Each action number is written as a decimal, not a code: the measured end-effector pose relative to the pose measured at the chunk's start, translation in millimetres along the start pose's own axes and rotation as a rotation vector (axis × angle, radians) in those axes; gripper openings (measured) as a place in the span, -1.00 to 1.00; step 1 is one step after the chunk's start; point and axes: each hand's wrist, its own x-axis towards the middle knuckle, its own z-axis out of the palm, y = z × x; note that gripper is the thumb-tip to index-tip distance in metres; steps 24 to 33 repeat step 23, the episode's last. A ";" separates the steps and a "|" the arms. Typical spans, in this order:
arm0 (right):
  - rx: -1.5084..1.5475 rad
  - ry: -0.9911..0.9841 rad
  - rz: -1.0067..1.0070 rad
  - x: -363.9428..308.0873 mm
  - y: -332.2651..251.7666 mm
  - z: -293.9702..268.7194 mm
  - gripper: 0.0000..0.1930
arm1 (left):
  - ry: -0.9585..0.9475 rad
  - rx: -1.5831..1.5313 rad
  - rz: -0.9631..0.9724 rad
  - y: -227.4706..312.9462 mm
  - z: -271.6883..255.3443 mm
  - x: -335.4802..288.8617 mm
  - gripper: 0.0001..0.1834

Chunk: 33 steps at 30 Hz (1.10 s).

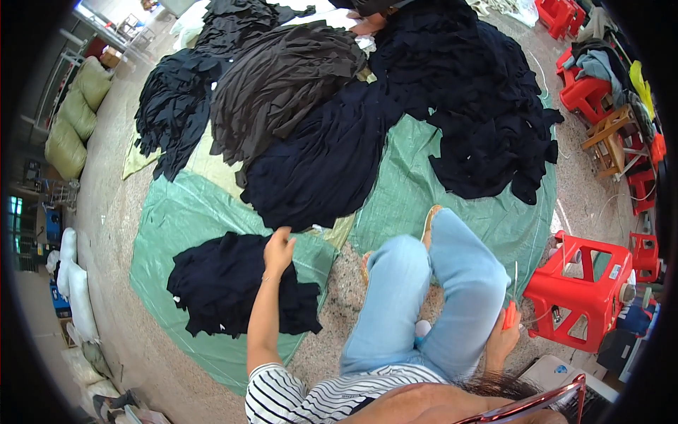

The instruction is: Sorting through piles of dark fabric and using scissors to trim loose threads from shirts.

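Note:
My left hand is raised over the small navy fabric pile, close to the near end of a long navy fabric heap. Its fingers are curled together, and whatever may be between them is too small to make out. Low at the right, beside my knee, my right hand grips a tool with an orange-red handle. A thin, light-coloured shaft points up from that handle; the kind of tool is unclear. Both fabric piles lie on green plastic sheeting.
Brown-grey fabric, black fabric and a large dark heap lie further off. Another person's hand is at the far edge. A red plastic stool stands at my right. Stuffed sacks line the left.

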 end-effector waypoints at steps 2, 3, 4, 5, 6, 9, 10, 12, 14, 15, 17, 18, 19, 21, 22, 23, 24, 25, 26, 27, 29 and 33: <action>0.043 -0.002 0.092 11.5 20.3 25.3 -0.70 | 0.098 0.006 0.162 55.5 19.1 76.5 -0.29; 0.078 -0.033 0.086 12.3 24.9 37.9 -0.70 | 0.205 0.065 0.237 73.9 1.3 107.3 -0.11; -0.010 0.001 0.151 18.1 37.2 25.0 -0.72 | 0.210 0.036 0.244 121.9 38.3 161.9 0.07; -0.101 0.010 0.235 20.9 57.5 18.0 -0.74 | 0.222 0.050 0.250 171.5 76.0 206.8 0.23; -0.164 -0.036 0.305 19.9 82.8 21.2 -0.76 | 0.215 0.089 0.220 194.7 92.9 244.7 0.34; -0.093 -0.036 0.292 -3.3 156.9 64.2 -0.79 | 0.088 0.148 -0.024 222.2 128.8 336.6 0.51; -0.111 -0.055 0.333 -5.7 161.8 70.6 -0.79 | 0.057 0.121 -0.064 233.6 143.7 353.9 0.52; -0.144 -0.084 0.406 -6.1 174.1 77.9 -0.79 | -0.016 0.056 -0.145 263.9 171.2 371.2 0.54; -0.173 -0.107 0.473 -5.2 187.2 81.7 -0.78 | -0.124 0.168 -0.205 279.9 206.4 375.2 0.54; -0.189 -0.116 0.506 -4.9 194.6 81.0 -0.77 | -0.167 0.273 -0.224 286.0 219.9 372.1 0.53; -0.211 -0.143 0.572 -14.2 206.9 78.0 -0.76 | -0.020 0.421 -0.188 275.9 241.2 370.2 0.40; -0.216 -0.163 0.602 -21.6 212.9 75.1 -0.76 | 0.041 0.503 -0.165 261.4 248.8 375.2 0.36; -0.220 -0.096 0.559 -35.1 240.2 80.1 -0.67 | 0.113 0.521 -0.055 247.7 258.7 379.6 0.18; -0.275 -0.143 0.625 -38.5 254.5 89.0 -0.65 | 0.251 0.423 0.059 208.9 256.5 395.0 0.02; -0.350 -0.166 0.693 -43.8 256.9 84.8 -0.63 | 0.262 0.264 0.052 209.2 253.0 394.9 -0.19; -0.351 -0.158 0.697 -46.9 259.6 80.4 -0.63 | 0.283 0.140 -0.003 216.0 246.5 391.7 -0.27; -0.351 -0.158 0.697 -46.9 259.6 80.4 -0.63 | 0.283 0.140 -0.003 216.0 246.5 391.7 -0.27; -0.351 -0.158 0.697 -46.9 259.6 80.4 -0.63 | 0.283 0.140 -0.003 216.0 246.5 391.7 -0.27; -0.351 -0.158 0.697 -46.9 259.6 80.4 -0.63 | 0.283 0.140 -0.003 216.0 246.5 391.7 -0.27; -0.351 -0.158 0.697 -46.9 259.6 80.4 -0.63 | 0.283 0.140 -0.003 216.0 246.5 391.7 -0.27; -0.351 -0.158 0.697 -46.9 259.6 80.4 -0.63 | 0.283 0.140 -0.003 216.0 246.5 391.7 -0.27; -0.351 -0.158 0.697 -46.9 259.6 80.4 -0.63 | 0.283 0.140 -0.003 216.0 246.5 391.7 -0.27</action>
